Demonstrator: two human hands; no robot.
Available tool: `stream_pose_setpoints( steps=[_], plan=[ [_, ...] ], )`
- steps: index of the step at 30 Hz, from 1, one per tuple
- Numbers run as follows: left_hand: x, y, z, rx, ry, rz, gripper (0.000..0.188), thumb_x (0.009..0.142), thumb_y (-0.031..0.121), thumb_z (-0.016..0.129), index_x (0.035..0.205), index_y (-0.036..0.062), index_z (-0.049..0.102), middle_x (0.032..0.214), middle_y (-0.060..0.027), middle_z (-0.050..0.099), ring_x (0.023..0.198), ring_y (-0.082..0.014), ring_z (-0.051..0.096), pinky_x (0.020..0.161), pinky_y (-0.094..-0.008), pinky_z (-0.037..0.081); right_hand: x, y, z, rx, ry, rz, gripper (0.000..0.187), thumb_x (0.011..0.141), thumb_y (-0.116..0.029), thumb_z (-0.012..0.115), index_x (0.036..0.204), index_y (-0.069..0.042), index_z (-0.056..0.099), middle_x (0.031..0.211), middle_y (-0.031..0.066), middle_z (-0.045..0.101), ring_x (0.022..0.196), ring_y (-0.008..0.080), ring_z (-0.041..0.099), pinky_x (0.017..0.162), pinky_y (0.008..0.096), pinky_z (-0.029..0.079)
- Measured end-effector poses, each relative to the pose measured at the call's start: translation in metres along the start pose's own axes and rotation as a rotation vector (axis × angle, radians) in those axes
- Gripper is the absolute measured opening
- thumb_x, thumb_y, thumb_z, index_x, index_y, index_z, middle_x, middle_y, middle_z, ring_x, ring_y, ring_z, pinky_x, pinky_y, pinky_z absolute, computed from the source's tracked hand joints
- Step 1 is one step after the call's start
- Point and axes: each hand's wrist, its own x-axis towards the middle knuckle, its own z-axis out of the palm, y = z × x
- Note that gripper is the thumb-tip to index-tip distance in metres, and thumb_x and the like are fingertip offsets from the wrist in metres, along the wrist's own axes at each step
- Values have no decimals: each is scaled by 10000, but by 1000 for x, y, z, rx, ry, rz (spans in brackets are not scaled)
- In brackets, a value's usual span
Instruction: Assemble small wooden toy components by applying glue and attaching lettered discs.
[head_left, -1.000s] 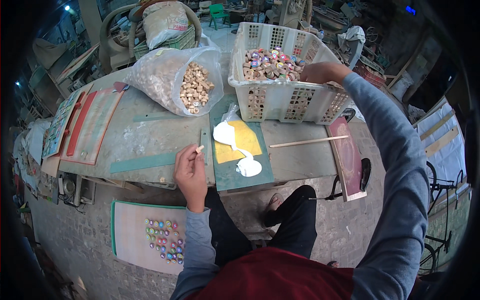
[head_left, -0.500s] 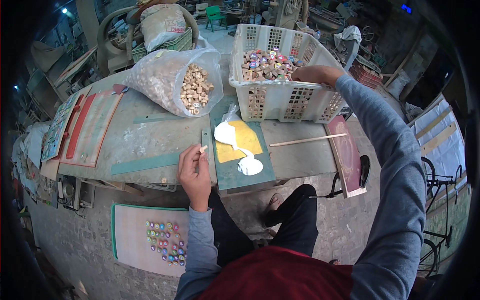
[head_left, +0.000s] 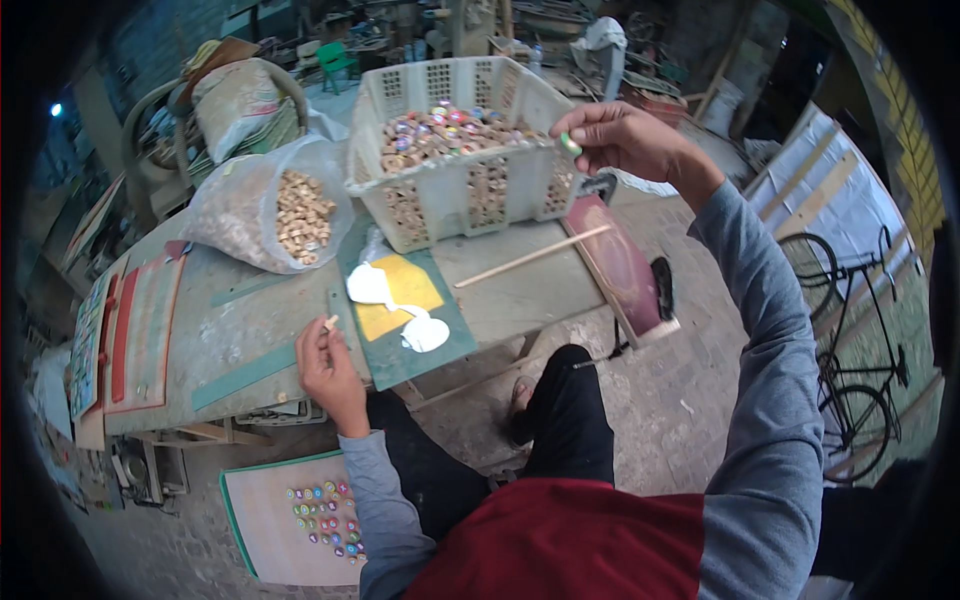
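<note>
My left hand (head_left: 332, 378) pinches a small pale wooden piece (head_left: 331, 322) above the near edge of the table, left of the green board (head_left: 400, 372). On that board lies a yellow sheet (head_left: 415, 281) with white paste (head_left: 425, 334) and a white bag (head_left: 369, 285). Raised at the right corner of the crate, my right hand (head_left: 645, 145) grips a small round piece with a green face (head_left: 570, 144) between thumb and fingers. The white plastic crate (head_left: 455, 208) holds many wooden pieces (head_left: 440, 140), several with coloured faces.
A clear plastic bag (head_left: 232, 217) spills plain wooden pieces (head_left: 304, 215) left of the crate. A thin stick (head_left: 530, 257) lies on the table (head_left: 500, 310) beside a maroon board (head_left: 622, 262). Below left, a green-edged panel (head_left: 262, 535) carries rows of coloured discs (head_left: 325, 518). A bicycle (head_left: 850, 360) stands right.
My right hand has come up out of the crate, now with a green-faced round piece in its fingers. The left hand still pinches its wooden piece. The whole view has shifted.
</note>
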Motion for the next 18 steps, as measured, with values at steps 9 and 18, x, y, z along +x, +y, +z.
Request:
stream_pose_setpoints(
  steps=[9,18],
  plan=[
    [3,2,7,-30,-39,-8,218,934,-26,615,1145,-70,641,1070,-100,625,801,-130,612,678,-263,513,-75,117,-25,-1022,-42,56,191,880,-61,573,1024,-11,688,888,126,712,860,263,689,793,368,526],
    [0,6,4,35,-76,6,207,935,-11,625,1133,-66,649,1069,-96,634,814,-126,618,681,-256,505,-101,149,-24,-1103,210,-96,236,863,-101,622,1072,-32,709,1005,171,667,938,347,654,843,419,511]
  ],
)
